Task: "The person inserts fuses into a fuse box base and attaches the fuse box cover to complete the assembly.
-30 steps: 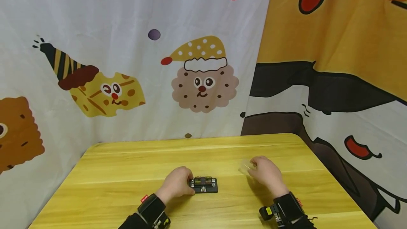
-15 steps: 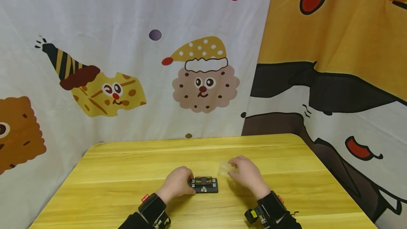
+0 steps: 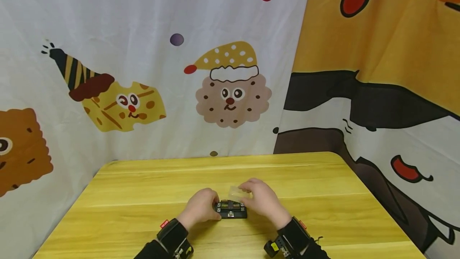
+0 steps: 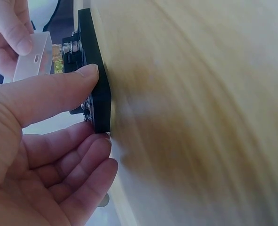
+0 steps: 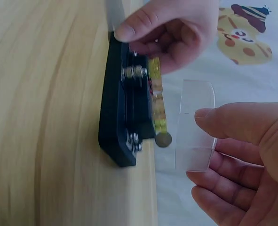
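A black fuse block (image 3: 231,213) with metal screw terminals sits on the wooden table. My left hand (image 3: 201,206) grips its left end, thumb on the near edge of the base (image 4: 101,99) and fingers on the far side. Yellow blade-type fuses (image 5: 157,94) line the top of the block in the right wrist view. My right hand (image 3: 264,200) pinches a clear plastic cover (image 5: 190,127) between thumb and fingers. The cover is just above the fuses, over the right half of the block in the head view, with a gap between them in the right wrist view. A small slot shows in the cover's wall.
The yellow wood-grain table (image 3: 143,195) ends at the back against a white curtain (image 3: 151,19) with cartoon prints. To the right hangs an orange, black and white printed cloth (image 3: 334,47). Black bands with small cameras (image 3: 287,239) are worn on both wrists.
My right hand has moved left with the clear cover, from the right side of the table to above the fuse block. The left hand has stayed in place on the block.
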`<state>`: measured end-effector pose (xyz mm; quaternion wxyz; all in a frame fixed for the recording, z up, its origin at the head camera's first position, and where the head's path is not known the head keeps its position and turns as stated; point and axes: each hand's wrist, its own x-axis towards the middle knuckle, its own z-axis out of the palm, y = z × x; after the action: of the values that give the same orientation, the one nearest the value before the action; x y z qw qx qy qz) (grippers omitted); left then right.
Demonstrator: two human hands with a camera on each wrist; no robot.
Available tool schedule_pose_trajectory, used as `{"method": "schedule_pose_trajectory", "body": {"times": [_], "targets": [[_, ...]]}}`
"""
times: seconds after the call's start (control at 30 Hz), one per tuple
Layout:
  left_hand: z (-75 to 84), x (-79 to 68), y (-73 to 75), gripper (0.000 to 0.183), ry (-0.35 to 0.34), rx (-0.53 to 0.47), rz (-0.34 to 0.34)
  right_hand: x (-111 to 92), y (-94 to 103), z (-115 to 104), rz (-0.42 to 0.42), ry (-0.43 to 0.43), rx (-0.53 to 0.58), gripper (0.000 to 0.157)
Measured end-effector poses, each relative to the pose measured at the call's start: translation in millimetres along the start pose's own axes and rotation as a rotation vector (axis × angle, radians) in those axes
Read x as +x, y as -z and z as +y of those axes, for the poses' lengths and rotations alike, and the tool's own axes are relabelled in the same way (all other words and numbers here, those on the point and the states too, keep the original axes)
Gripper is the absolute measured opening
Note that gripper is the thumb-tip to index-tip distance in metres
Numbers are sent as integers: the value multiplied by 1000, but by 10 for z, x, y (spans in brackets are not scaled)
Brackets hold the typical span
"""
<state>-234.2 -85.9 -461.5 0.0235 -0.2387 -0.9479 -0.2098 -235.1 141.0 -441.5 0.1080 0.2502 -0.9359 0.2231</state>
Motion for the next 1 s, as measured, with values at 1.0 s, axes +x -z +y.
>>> {"method": "schedule_pose_trajectory", "body": {"times": [1.0], "targets": [[-2, 12, -9, 37, -15, -12, 1, 5, -146, -154, -75, 132, -73, 35]]}}
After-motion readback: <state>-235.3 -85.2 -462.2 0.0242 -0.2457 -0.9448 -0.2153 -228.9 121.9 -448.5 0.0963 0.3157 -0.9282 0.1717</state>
